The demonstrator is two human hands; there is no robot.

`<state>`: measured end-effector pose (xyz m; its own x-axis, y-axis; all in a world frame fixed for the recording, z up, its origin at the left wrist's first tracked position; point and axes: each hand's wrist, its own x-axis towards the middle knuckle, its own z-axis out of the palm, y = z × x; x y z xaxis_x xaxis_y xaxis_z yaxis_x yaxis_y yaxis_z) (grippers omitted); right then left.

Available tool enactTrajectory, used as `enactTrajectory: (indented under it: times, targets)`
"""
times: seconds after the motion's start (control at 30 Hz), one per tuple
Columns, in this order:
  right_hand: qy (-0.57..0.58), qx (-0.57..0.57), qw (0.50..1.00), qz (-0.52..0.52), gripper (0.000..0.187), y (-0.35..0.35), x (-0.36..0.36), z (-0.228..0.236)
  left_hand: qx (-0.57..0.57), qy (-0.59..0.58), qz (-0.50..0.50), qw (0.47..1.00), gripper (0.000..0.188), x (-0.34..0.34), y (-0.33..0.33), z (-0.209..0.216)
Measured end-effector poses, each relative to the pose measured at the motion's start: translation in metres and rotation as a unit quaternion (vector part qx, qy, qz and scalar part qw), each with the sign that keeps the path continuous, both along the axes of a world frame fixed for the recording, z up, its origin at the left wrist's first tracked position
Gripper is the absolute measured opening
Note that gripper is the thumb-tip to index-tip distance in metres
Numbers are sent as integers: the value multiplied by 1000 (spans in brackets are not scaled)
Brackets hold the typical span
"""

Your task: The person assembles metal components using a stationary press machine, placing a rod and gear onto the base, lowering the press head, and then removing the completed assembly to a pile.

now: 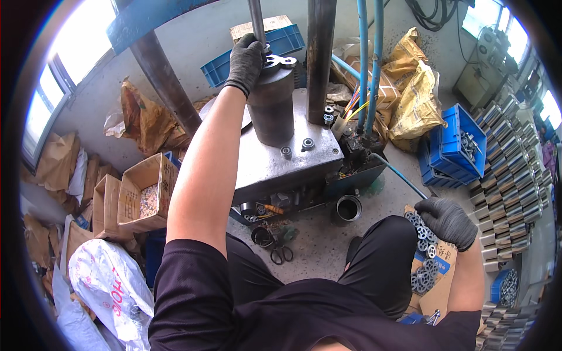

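Note:
My left hand (244, 61), in a dark grey glove, curls beside a steel rod (256, 20) above a dark metal cylinder (270, 111). Its fingertips are partly hidden, so what they grip is unclear. Close by them, a silver metal part with ringed arms (283, 61) lies on the cylinder's top. The cylinder stands upright on a steel press table (263, 169). Two small bearings (308, 143) rest on that table near its front edge. At the right, my gloved right hand (446, 222) is closed round the end of a long lever (404, 177) that slants to the press.
Silver wheel-shaped parts (430, 251) lie on cardboard beside my right knee. Blue crates (459, 143) and stacked metal tubes (509, 193) stand at the right. A metal cup (348, 209) and scissors (281, 255) are on the floor. Cardboard boxes (146, 193) stand at the left.

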<state>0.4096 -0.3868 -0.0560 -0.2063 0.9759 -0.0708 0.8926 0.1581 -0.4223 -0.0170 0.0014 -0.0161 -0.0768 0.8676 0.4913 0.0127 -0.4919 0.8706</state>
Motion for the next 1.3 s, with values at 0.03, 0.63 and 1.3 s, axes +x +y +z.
enactTrajectory:
  times: [0.03, 0.63, 1.3]
  targets:
    - [-1, 0, 1000, 0, 25, 0, 0, 2, 0, -1, 0, 1000, 22, 0, 0, 0]
    - [-54, -43, 997, 22, 27, 3, 4, 0, 12, 13, 6, 1000, 27, -3, 9, -2]
    - [-132, 466, 874, -39, 14, 123, 11, 63, -9, 67, 54, 996, 26, 0, 3, 2]
